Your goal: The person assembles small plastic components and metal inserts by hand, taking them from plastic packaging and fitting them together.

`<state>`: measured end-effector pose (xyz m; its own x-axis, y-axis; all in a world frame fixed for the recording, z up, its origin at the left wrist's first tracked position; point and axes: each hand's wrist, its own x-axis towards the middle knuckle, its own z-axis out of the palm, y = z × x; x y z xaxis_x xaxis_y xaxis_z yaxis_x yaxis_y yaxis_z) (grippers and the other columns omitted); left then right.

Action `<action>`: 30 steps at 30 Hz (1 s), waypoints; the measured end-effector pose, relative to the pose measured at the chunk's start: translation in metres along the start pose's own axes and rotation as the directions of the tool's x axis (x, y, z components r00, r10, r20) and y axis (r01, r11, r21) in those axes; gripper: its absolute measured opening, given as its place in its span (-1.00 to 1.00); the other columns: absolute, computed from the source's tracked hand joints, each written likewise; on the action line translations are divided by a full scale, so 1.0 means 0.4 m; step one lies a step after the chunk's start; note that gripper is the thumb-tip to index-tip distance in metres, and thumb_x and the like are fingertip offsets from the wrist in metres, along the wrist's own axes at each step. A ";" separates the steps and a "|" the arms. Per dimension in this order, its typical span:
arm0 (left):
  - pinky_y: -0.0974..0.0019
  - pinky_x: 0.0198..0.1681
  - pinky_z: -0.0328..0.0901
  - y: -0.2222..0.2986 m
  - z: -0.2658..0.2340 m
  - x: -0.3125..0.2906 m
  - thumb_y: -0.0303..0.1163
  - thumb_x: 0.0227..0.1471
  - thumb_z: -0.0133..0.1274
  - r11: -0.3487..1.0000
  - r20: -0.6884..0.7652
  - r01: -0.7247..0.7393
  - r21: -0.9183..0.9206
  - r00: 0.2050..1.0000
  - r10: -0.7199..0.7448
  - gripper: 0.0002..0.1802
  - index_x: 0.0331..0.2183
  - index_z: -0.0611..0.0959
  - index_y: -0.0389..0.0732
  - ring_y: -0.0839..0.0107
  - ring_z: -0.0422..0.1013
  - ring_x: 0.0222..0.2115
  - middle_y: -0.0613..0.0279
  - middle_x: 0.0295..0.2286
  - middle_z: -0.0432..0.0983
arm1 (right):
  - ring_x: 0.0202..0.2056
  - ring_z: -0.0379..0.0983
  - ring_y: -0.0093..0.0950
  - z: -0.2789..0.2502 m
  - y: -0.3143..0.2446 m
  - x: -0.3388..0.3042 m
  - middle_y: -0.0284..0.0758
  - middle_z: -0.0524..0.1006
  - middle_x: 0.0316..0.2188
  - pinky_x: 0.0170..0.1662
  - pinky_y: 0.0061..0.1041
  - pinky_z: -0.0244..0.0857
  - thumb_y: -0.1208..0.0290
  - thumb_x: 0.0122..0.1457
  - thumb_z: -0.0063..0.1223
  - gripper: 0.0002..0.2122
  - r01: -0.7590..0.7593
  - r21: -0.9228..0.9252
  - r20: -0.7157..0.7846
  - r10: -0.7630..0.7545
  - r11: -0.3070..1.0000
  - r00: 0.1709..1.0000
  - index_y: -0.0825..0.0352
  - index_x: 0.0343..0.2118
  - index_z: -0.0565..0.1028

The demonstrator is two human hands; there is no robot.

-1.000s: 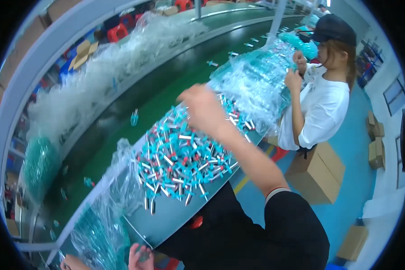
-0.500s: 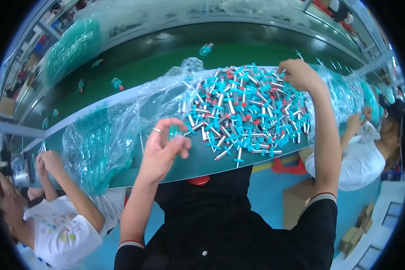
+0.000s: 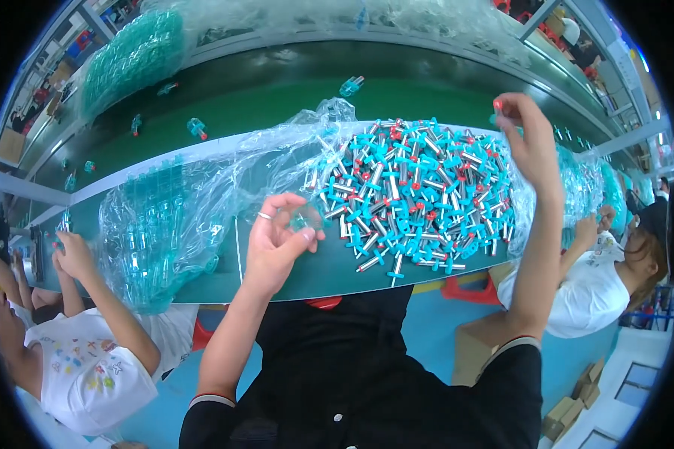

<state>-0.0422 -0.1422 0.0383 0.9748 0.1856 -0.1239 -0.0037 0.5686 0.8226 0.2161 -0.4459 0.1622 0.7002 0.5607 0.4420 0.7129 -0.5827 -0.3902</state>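
Note:
My left hand point(image 3: 272, 243), a ring on one finger, is curled around a small clear greenish plastic piece point(image 3: 304, 221) beside the pile. At the far right of the pile, my right hand point(image 3: 533, 138) is raised, pinching a small part point(image 3: 498, 108) with a red end and a bit of turquoise; the fingers cover the rest. Between the two hands lies a big heap of metal cylinders point(image 3: 419, 198) with turquoise cross-shaped ends, some with red tips, on the green work surface point(image 3: 299, 280).
A clear plastic bag of teal transparent pieces point(image 3: 146, 232) lies left of the heap, another point(image 3: 588, 176) right. Several assembled pieces point(image 3: 196, 127) sit on the green conveyor point(image 3: 277, 93) beyond. Co-workers in white shirts point(image 3: 90, 367) are on both sides. A cardboard box point(image 3: 475, 348) stands below.
My right hand has risen from the heap's far right edge, and a red-ended part now shows in its fingers. My left hand stays almost in place with the clear piece.

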 end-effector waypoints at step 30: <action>0.39 -0.18 0.38 0.018 0.016 -0.026 -0.67 -0.16 0.34 0.796 0.191 -0.364 0.483 0.931 0.310 -0.45 -0.04 0.65 -0.31 0.43 0.47 -0.20 0.14 -0.21 0.53 | -0.45 0.61 -0.52 0.332 -0.371 -0.272 -0.15 0.61 -0.39 -0.39 -0.57 0.52 0.66 0.16 0.18 -0.81 -0.213 0.863 0.216 0.047 0.459 0.975 0.52 -0.16 0.52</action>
<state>-0.0511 -0.1451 0.0488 0.9493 0.1965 0.2454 -0.2499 -0.0019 0.9683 0.0393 -0.3422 0.0650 0.7250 0.6461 0.2384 0.2112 0.1210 -0.9699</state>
